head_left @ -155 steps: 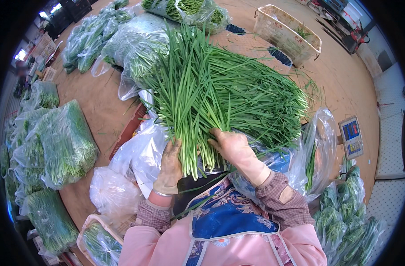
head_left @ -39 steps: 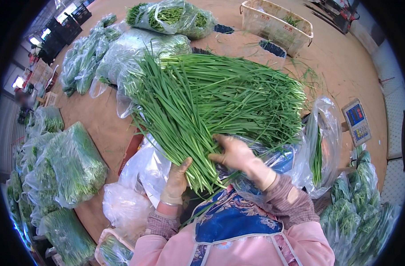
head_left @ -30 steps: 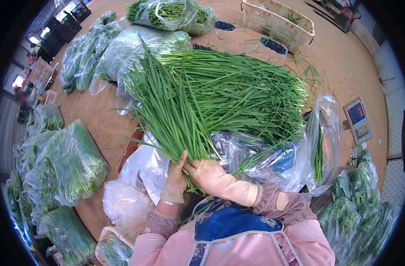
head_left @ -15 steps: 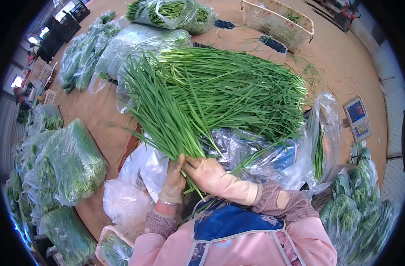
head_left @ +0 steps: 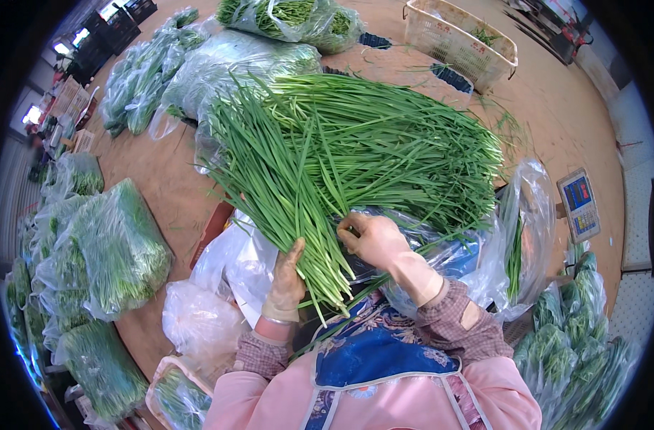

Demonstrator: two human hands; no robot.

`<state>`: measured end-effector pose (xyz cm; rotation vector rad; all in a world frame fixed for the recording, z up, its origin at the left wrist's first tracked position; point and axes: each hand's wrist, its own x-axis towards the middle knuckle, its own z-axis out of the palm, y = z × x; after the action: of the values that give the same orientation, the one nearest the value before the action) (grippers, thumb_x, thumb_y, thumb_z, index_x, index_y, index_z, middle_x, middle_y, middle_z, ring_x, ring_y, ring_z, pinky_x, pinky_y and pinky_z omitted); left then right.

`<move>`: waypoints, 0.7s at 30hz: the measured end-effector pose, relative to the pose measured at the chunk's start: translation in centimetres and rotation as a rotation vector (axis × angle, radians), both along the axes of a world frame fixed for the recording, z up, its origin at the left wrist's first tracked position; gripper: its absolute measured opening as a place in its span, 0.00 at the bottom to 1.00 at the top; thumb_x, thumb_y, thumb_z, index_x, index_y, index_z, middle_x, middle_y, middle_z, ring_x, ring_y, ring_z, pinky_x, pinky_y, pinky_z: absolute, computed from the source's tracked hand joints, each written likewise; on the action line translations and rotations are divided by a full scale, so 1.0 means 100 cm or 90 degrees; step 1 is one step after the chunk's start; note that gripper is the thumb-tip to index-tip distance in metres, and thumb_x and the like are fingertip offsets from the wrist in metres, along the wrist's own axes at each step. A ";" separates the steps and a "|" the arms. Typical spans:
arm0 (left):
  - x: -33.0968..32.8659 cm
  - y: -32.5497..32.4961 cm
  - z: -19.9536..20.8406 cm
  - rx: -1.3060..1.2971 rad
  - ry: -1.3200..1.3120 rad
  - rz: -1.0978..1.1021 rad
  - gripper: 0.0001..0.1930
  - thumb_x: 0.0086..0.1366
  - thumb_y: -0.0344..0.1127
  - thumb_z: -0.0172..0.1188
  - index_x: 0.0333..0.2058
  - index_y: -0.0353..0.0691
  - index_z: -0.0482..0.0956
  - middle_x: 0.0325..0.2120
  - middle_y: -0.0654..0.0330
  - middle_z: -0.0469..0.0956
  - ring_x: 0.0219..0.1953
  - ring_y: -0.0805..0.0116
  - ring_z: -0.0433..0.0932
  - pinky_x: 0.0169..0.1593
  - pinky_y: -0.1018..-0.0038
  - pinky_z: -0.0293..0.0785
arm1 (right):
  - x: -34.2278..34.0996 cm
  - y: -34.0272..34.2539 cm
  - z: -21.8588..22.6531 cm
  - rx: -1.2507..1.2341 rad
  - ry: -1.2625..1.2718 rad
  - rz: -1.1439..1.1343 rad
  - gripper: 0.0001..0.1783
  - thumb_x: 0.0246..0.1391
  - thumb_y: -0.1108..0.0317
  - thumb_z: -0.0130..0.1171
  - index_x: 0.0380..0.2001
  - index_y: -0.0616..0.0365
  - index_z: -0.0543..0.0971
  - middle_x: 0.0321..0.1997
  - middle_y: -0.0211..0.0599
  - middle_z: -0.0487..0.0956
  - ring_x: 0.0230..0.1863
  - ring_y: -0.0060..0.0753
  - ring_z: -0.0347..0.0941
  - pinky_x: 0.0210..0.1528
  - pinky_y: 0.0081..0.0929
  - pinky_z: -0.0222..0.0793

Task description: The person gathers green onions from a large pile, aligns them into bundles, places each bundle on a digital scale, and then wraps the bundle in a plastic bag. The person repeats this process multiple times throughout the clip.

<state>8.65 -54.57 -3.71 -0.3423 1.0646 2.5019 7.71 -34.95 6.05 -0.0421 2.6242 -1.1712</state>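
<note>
A loose bunch of long green garlic chives (head_left: pixel 292 204) slants across in front of me, its pale cut ends toward my apron. My left hand (head_left: pixel 286 287), in a stained pale glove, grips the bunch near those ends, thumb up along the side and fingers hidden beneath the stalks. To the right of the stalks, my gloved right hand (head_left: pixel 375 242) is curled in a pinch; whatever its fingertips hold is too small to make out. Beyond both hands lies a big heap of garlic chives (head_left: pixel 406 136), its leaves overlapping the bunch.
Clear plastic bags (head_left: pixel 531 229) lie right of the heap, beside a scale display (head_left: pixel 579 204). White bags (head_left: pixel 201 319) sit at my left. Bagged greens (head_left: pixel 126 251) stand at the left, more (head_left: pixel 234 68) behind the heap. A cream crate (head_left: pixel 459 46) stands at the back.
My right hand has come away from the bunch and moved up and right, fingers curled. The left hand keeps hold, and the stalk ends now fan out more to the right.
</note>
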 end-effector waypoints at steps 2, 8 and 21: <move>0.001 0.006 0.009 -0.007 0.012 -0.004 0.20 0.64 0.36 0.52 0.53 0.37 0.65 0.47 0.57 0.72 0.47 0.66 0.74 0.52 0.68 0.71 | 0.008 0.001 -0.002 0.017 -0.026 0.044 0.15 0.52 0.55 0.52 0.34 0.54 0.76 0.29 0.46 0.78 0.34 0.49 0.75 0.38 0.40 0.70; 0.000 0.004 0.005 -0.004 0.019 -0.015 0.21 0.63 0.37 0.54 0.53 0.37 0.65 0.47 0.58 0.73 0.47 0.66 0.73 0.51 0.68 0.72 | 0.024 -0.005 -0.024 0.093 -0.034 0.119 0.14 0.51 0.56 0.54 0.34 0.55 0.74 0.27 0.44 0.78 0.32 0.48 0.75 0.36 0.40 0.70; 0.000 0.006 -0.001 -0.083 0.027 0.031 0.19 0.66 0.40 0.48 0.52 0.35 0.66 0.44 0.55 0.74 0.43 0.62 0.76 0.47 0.64 0.75 | 0.036 -0.002 -0.045 0.142 0.147 0.032 0.12 0.55 0.61 0.50 0.34 0.58 0.74 0.25 0.45 0.78 0.28 0.45 0.76 0.32 0.36 0.71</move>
<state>8.69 -53.93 -3.85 -0.3580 1.2530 2.4985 11.27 -35.20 1.52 -0.2116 2.9206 -0.8986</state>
